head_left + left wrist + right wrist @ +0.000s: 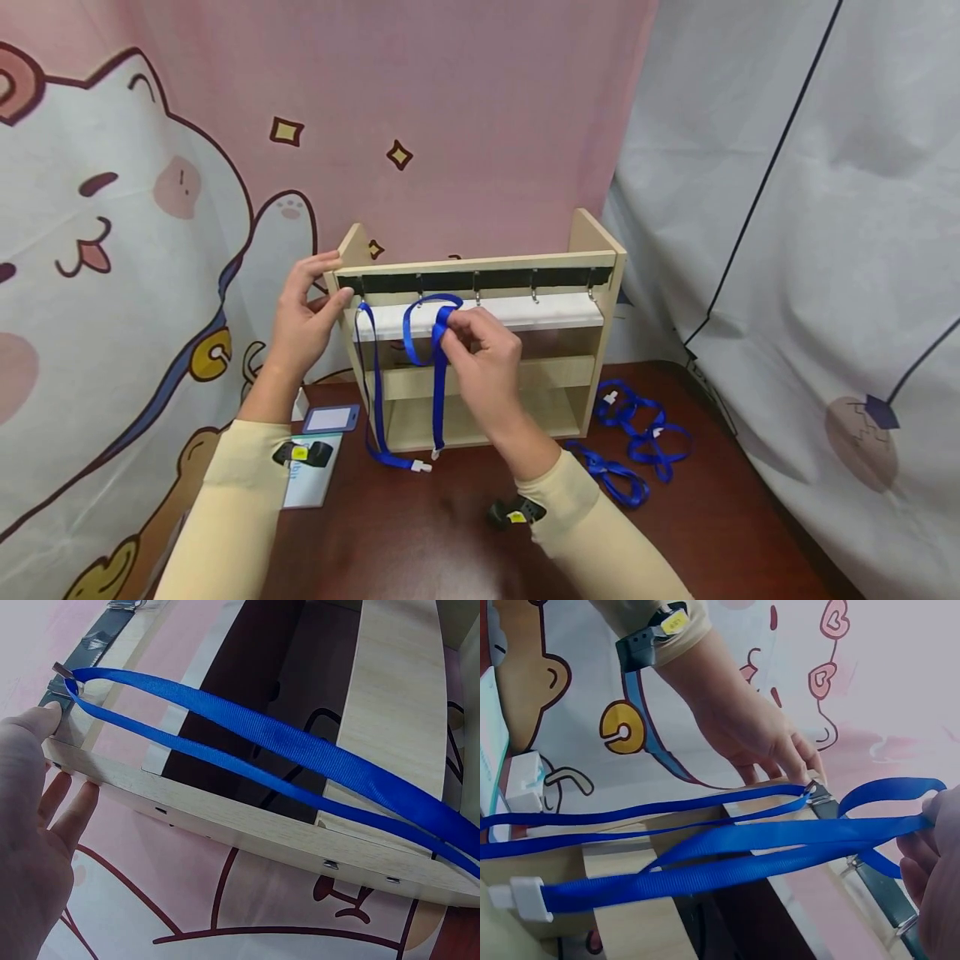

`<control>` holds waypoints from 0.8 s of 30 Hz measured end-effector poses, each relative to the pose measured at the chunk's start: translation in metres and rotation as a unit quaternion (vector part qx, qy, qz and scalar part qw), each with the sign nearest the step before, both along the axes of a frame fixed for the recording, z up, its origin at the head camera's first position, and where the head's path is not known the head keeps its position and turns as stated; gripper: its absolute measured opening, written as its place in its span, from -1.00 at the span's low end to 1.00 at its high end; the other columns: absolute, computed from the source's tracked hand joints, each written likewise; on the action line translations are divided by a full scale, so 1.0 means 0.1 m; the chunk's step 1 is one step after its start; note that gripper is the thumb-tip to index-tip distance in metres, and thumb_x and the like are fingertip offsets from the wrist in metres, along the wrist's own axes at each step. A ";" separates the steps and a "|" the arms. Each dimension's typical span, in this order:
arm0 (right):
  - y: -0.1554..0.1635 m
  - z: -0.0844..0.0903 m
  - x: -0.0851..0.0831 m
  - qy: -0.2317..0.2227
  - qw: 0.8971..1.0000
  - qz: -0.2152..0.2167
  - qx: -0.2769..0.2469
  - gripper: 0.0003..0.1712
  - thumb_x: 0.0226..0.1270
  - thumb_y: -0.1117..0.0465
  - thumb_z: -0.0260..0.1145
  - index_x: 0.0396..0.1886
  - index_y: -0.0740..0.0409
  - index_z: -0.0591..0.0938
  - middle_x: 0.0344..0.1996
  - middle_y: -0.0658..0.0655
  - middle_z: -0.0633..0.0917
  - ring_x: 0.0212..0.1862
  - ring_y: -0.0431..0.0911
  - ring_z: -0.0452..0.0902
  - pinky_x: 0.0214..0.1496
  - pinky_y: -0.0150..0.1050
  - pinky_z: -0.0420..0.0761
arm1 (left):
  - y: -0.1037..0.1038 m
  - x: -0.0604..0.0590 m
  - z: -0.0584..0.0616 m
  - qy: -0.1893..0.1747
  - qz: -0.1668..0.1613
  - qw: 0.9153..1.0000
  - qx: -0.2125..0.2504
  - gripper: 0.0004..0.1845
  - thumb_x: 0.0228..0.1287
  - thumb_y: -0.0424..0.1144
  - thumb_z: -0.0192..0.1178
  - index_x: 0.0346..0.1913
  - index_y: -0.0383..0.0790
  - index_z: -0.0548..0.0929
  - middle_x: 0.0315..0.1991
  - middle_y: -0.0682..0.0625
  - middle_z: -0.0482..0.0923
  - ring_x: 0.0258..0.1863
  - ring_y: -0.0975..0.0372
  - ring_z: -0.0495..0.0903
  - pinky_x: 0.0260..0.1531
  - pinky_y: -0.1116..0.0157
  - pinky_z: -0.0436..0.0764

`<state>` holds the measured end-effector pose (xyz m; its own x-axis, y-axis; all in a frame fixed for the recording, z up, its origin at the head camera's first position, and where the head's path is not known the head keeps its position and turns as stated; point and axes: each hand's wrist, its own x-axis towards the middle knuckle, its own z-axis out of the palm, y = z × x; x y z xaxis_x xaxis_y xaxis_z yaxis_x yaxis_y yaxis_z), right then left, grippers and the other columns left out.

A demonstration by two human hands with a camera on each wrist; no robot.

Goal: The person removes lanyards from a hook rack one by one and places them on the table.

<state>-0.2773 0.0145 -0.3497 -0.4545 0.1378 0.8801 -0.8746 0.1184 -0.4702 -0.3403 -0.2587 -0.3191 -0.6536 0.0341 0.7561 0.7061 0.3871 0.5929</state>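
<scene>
A wooden rack (594, 250) stands on the dark table, with a black strip of metal hooks (535, 293) along its top. One blue lanyard (378, 392) hangs from the leftmost hook. My right hand (452, 323) pinches the loop of a second blue lanyard (437, 400) just below the second hook, and its white clip dangles near the table. My left hand (328, 285) rests with straight fingers against the rack's top-left corner, thumb on the front edge. In the left wrist view the hung lanyard (262, 742) loops over its hook. The right wrist view shows the held lanyard (742, 836).
Several more blue lanyards (637, 425) lie tangled on the table right of the rack. A blue badge holder (330, 418) and a card (307, 487) lie at the left. Printed curtains hang close behind and on both sides.
</scene>
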 end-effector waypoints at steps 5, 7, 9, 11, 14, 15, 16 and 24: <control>0.02 0.09 0.01 -0.002 1.000 0.011 0.000 -0.93 0.40 0.47 0.55 -0.23 0.25 0.86 -0.35 0.09 0.79 -0.37 -0.09 0.65 -0.32 -0.35 0.71 | 0.00 0.01 0.00 -0.002 0.001 1.000 -0.001 -0.54 0.56 -0.44 0.36 0.43 -0.23 0.61 0.55 -0.02 0.45 0.44 0.11 0.46 0.12 0.50 0.68; 0.03 0.13 0.02 0.000 1.000 0.011 0.002 -0.93 0.39 0.47 0.56 -0.22 0.26 0.86 -0.34 0.10 0.80 -0.35 -0.08 0.66 -0.28 -0.33 0.72 | 0.00 0.01 0.00 -0.003 -0.001 1.000 -0.001 -0.55 0.56 -0.44 0.35 0.43 -0.22 0.62 0.55 0.00 0.45 0.44 0.12 0.46 0.12 0.49 0.68; 0.04 0.17 0.02 0.004 1.000 0.011 0.003 -0.94 0.39 0.47 0.55 -0.23 0.27 0.85 -0.34 0.09 0.79 -0.34 -0.07 0.67 -0.26 -0.33 0.71 | 0.00 0.01 0.00 -0.004 0.000 1.000 -0.001 -0.55 0.57 -0.42 0.35 0.43 -0.20 0.62 0.55 0.02 0.46 0.44 0.13 0.46 0.13 0.49 0.68; 0.06 0.20 0.03 0.009 1.000 0.011 0.004 -0.94 0.38 0.48 0.55 -0.24 0.29 0.84 -0.34 0.10 0.79 -0.33 -0.05 0.67 -0.26 -0.33 0.71 | 0.00 0.00 -0.01 -0.005 0.002 1.000 -0.003 -0.55 0.57 -0.42 0.35 0.43 -0.22 0.61 0.55 0.01 0.46 0.44 0.12 0.46 0.14 0.48 0.69; 0.08 0.25 0.03 0.018 1.000 0.013 0.005 -0.94 0.38 0.49 0.55 -0.25 0.30 0.83 -0.35 0.11 0.78 -0.33 -0.05 0.66 -0.26 -0.33 0.70 | -0.01 -0.01 -0.01 -0.007 0.005 1.000 -0.004 -0.55 0.58 -0.41 0.35 0.43 -0.21 0.61 0.55 0.03 0.46 0.44 0.13 0.46 0.15 0.46 0.69; 0.09 0.26 0.04 0.020 1.000 0.014 0.005 -0.93 0.38 0.50 0.55 -0.26 0.31 0.82 -0.35 0.11 0.78 -0.34 -0.06 0.66 -0.27 -0.33 0.70 | -0.01 -0.01 -0.02 -0.007 0.006 1.000 -0.004 -0.55 0.58 -0.41 0.35 0.43 -0.21 0.61 0.55 0.02 0.46 0.44 0.12 0.46 0.15 0.46 0.69; 0.10 0.27 0.04 0.024 1.000 0.016 0.006 -0.93 0.37 0.50 0.55 -0.26 0.31 0.82 -0.36 0.11 0.78 -0.34 -0.06 0.65 -0.27 -0.33 0.71 | -0.01 -0.02 -0.02 -0.007 0.006 1.000 -0.004 -0.55 0.57 -0.42 0.35 0.44 -0.21 0.61 0.55 0.02 0.46 0.44 0.12 0.46 0.15 0.47 0.69; 0.30 0.33 0.11 0.032 0.996 0.056 0.068 -0.89 0.39 0.54 0.51 -0.25 0.29 0.82 -0.38 0.09 0.75 -0.35 -0.09 0.63 -0.39 -0.35 0.68 | 0.02 0.01 0.00 -0.007 0.010 1.000 -0.003 -0.56 0.59 -0.47 0.30 0.43 -0.32 0.58 0.56 -0.10 0.43 0.46 0.07 0.44 0.17 0.48 0.67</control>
